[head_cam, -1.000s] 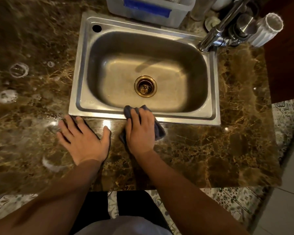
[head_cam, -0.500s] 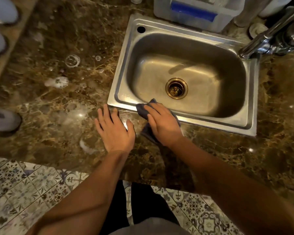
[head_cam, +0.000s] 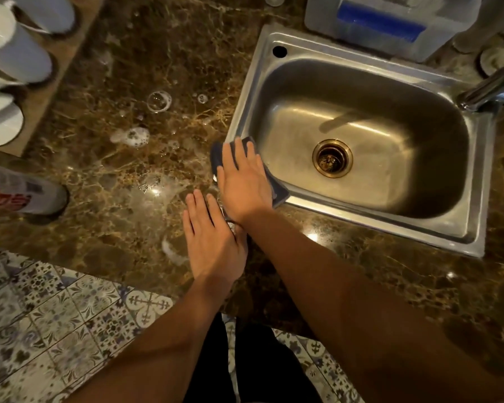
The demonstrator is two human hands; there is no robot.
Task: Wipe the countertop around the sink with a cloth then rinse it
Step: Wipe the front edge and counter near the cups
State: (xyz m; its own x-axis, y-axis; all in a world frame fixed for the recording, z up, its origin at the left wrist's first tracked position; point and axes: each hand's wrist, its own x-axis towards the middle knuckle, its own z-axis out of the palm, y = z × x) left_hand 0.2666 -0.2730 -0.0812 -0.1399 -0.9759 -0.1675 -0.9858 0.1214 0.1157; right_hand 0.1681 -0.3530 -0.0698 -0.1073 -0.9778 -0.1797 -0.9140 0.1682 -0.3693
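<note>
A dark blue cloth (head_cam: 278, 190) lies over the front left corner of the steel sink (head_cam: 332, 56). My right hand (head_cam: 242, 178) presses flat on the cloth with straight fingers. On the brown marble countertop (head_cam: 99, 205), just left of and below the cloth, my left hand (head_cam: 213, 239) rests flat. Soap foam (head_cam: 133, 136) and bubbles (head_cam: 159, 101) sit on the wet counter left of the sink.
A chrome faucet (head_cam: 492, 88) reaches in from the right. Behind the sink stands a clear plastic box (head_cam: 390, 24) with a blue label. White cups (head_cam: 9, 53) stand on a board at far left, with a can (head_cam: 21, 196) below them. Patterned floor tiles (head_cam: 56, 315) lie beyond the counter's front edge.
My right hand has slid the cloth left along the sink's front rim to its left corner. My left hand stayed flat on the counter. The view has shifted left.
</note>
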